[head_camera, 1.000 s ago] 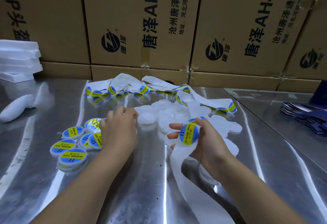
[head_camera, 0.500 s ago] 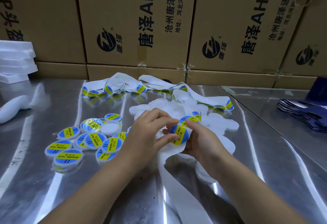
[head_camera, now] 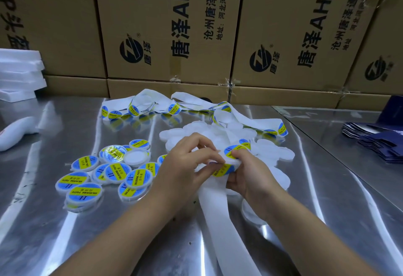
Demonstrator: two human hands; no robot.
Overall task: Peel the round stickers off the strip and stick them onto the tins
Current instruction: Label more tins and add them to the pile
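Sticker reads SOLDERING PASTE | left hand pinches it | right hand grips strip | cartons print AH4

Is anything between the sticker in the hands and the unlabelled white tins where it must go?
Nothing visible blocks it. The blue-and-yellow round sticker, pinched by the left hand on the white paper strip in the right hand, is in front of the plain white round tins.

Both bare forearms reach in, hands meeting up close. Left hand pinches a sticker, right hand curls round the strip, thumb on top.
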